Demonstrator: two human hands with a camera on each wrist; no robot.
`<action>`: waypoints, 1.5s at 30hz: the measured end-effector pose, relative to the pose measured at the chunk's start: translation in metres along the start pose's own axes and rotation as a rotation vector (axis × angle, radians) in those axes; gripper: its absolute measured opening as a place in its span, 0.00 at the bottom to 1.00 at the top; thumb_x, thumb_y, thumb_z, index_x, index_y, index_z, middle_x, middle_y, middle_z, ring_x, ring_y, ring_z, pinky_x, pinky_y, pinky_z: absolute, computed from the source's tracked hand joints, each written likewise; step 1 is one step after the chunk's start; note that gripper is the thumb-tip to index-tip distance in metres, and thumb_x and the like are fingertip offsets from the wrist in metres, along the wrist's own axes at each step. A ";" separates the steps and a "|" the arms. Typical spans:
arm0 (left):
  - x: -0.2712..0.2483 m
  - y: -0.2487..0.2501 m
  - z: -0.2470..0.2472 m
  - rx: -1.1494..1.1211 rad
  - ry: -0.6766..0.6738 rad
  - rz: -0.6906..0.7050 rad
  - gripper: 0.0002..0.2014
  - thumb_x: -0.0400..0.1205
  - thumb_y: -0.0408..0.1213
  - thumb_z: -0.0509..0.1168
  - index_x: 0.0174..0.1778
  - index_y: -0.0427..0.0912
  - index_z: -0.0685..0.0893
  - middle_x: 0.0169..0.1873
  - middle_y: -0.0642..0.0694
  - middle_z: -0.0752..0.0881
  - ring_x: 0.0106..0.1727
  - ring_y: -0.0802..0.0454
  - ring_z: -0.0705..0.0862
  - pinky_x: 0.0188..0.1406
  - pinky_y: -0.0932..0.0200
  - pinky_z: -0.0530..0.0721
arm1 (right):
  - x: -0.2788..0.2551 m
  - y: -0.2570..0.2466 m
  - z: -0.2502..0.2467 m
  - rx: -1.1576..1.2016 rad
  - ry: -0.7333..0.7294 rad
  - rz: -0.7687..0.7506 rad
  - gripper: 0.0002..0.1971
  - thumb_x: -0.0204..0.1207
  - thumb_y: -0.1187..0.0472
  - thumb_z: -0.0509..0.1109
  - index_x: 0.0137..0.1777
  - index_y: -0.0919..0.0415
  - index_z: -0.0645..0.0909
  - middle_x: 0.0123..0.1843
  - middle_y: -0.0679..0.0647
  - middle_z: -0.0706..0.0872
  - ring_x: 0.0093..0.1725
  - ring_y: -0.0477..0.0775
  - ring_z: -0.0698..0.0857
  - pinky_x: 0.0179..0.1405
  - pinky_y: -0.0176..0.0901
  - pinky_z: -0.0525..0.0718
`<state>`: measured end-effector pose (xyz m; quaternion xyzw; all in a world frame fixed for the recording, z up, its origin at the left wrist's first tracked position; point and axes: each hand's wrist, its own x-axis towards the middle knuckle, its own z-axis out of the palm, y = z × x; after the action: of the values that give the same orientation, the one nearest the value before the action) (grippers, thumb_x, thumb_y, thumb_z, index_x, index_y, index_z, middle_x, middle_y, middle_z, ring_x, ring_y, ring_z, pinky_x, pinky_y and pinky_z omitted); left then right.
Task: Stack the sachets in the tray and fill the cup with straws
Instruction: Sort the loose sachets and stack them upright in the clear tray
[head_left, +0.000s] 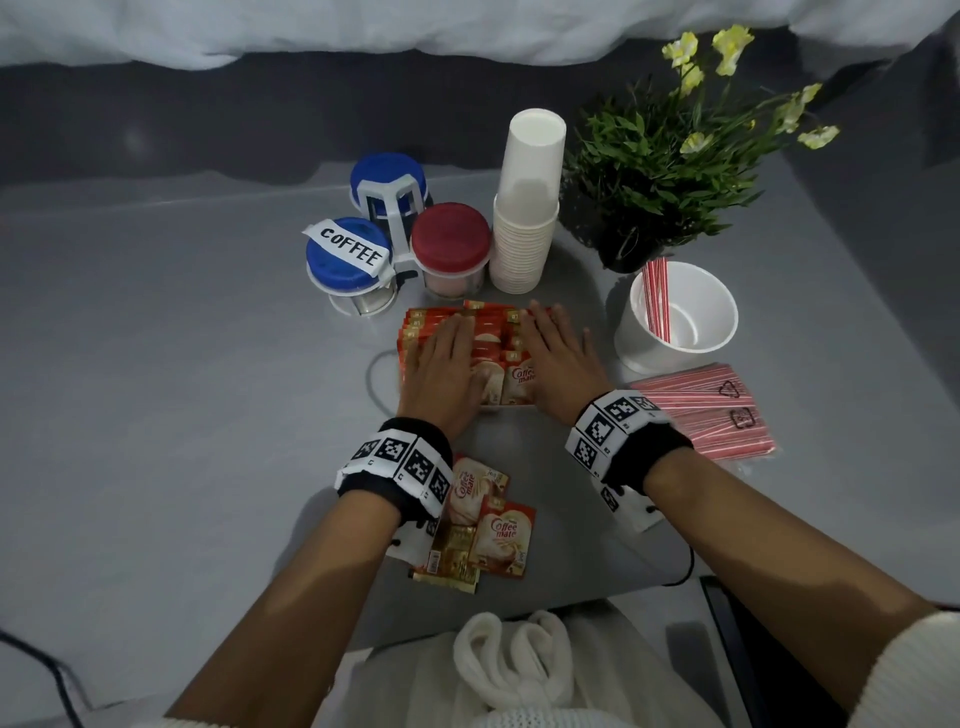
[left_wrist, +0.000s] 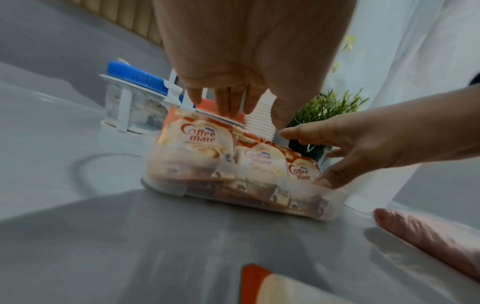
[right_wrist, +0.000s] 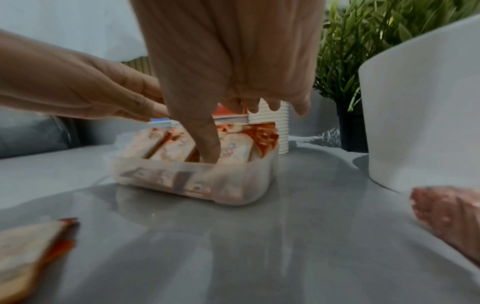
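A clear plastic tray (left_wrist: 233, 197) in the middle of the table holds several upright red Coffee-mate sachets (head_left: 498, 353). My left hand (head_left: 444, 358) lies flat with straight fingers on the left part of them. My right hand (head_left: 558, 351) lies flat on the right part, its thumb (right_wrist: 207, 144) reaching down between sachets inside the tray (right_wrist: 194, 181). Several loose sachets (head_left: 488, 525) lie near the front edge, by my left wrist. A white cup (head_left: 727, 291) at the right holds a few red-striped straws (head_left: 657, 296). A wrapped pack of straws (head_left: 711, 415) lies in front of it.
Behind the tray stand three lidded jars in a white rack (head_left: 395, 234), one labelled COFFEE, and a tall stack of paper cups (head_left: 524, 218). A potted plant (head_left: 660, 171) stands at the back right. The grey table's front edge (head_left: 519, 603) is near my body.
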<state>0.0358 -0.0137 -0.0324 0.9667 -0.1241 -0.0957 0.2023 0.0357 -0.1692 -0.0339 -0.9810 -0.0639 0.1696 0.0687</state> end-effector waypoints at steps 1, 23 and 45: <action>-0.002 -0.003 -0.001 -0.038 0.044 0.002 0.28 0.84 0.40 0.56 0.80 0.40 0.58 0.79 0.40 0.61 0.80 0.44 0.59 0.79 0.47 0.56 | -0.005 -0.003 -0.002 0.016 0.007 -0.003 0.42 0.78 0.59 0.65 0.82 0.60 0.39 0.84 0.54 0.37 0.83 0.59 0.38 0.80 0.64 0.46; -0.076 -0.055 0.018 -0.176 -0.269 -0.042 0.10 0.80 0.34 0.63 0.54 0.34 0.83 0.54 0.37 0.83 0.56 0.43 0.81 0.54 0.55 0.77 | -0.061 -0.065 0.053 0.408 -0.058 0.127 0.17 0.70 0.62 0.74 0.57 0.63 0.75 0.57 0.61 0.83 0.57 0.61 0.80 0.52 0.49 0.77; -0.065 -0.034 0.017 -1.006 -0.137 -0.349 0.11 0.76 0.37 0.68 0.52 0.38 0.85 0.54 0.32 0.86 0.57 0.40 0.85 0.61 0.36 0.81 | -0.093 -0.048 0.052 0.544 -0.150 0.180 0.26 0.59 0.57 0.83 0.51 0.59 0.73 0.54 0.55 0.73 0.53 0.54 0.75 0.52 0.44 0.78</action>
<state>-0.0228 0.0281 -0.0530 0.7481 0.0867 -0.2384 0.6132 -0.0741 -0.1305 -0.0447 -0.9130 0.0663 0.2580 0.3091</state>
